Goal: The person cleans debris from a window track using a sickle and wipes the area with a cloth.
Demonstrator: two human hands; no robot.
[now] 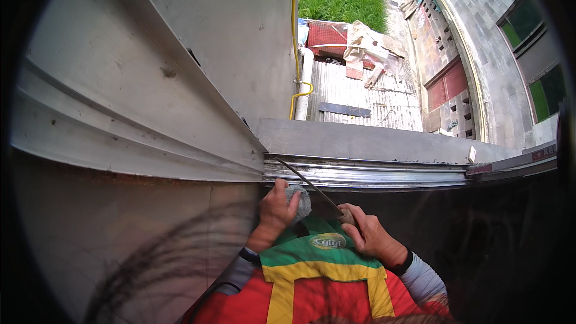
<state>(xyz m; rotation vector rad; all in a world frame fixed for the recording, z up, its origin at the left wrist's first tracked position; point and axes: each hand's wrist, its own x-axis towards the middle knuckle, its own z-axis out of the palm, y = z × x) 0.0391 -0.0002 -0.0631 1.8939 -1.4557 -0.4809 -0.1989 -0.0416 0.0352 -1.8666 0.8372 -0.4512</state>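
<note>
My right hand (371,236) grips the handle of a long thin metal tool (315,187), perhaps a screwdriver. Its shaft slants up and left, and its tip is at the left end of the aluminium window track (369,174), by the frame corner. My left hand (277,209) holds a grey cloth (302,202), bunched up just below the track's left part. Dirt marks show along the track's upper edge. Beneath both hands is a green, yellow and red apron (324,270), worn on my body.
The window's side frame (180,67) rises at the left. Past the track lies a grey outer sill (360,137) with a small white piece (471,154). Outside, a white pipe (305,81) and yellow hose (294,31) run above a corrugated roof (391,108).
</note>
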